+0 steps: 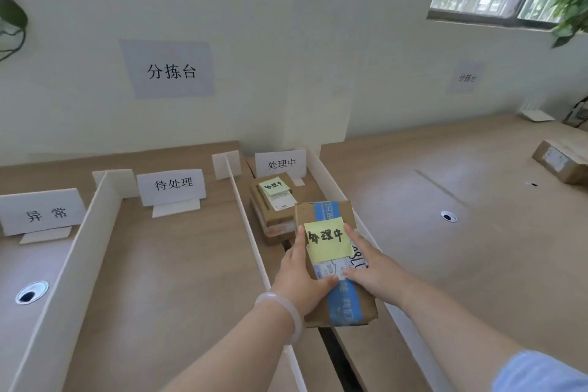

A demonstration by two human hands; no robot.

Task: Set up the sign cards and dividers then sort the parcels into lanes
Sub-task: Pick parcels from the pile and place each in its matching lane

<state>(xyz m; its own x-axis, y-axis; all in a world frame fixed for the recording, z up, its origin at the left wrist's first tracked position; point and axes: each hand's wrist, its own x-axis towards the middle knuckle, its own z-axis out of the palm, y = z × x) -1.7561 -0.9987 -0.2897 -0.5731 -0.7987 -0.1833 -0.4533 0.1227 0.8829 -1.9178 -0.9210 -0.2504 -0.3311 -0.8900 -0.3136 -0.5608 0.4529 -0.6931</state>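
Fingers (300, 242) of both hands are closed on the parcel (362, 302), and by my judgement the step goes best if they keep that grip until the box is level and square between the dividers, then lower it just short of the parcel already lying there, without nudging either thin wall. The left hand (299, 280), with a pale bracelet (291, 315) at the wrist, holds the left side. The right hand (369, 264) holds the right side. Both thumbs lie across the top and nearly meet, while the other fingers run along the box's edges, so neither hand is spread wide. The parcel carries blue tape and a yellow note (327, 240) reading 处理中. Its near corner overlaps the right divider (327, 175), so it seems to be held above the lane; whether its underside touches the surface (445, 264) I cannot tell. Just beyond it, in the same lane, the second parcel (270, 216) lies flat with a matching note, close to the middle divider (248, 216). At the lane's far end stands the 处理中 sign card (281, 164), which matches the label, so this looks like the correct lane. To the left, past the left divider (95, 248), are the 待处理 card (171, 184) and 异常 card (41, 212), with no parcels in view there. Well apart on the right lies another box (560, 162), probably unsorted.
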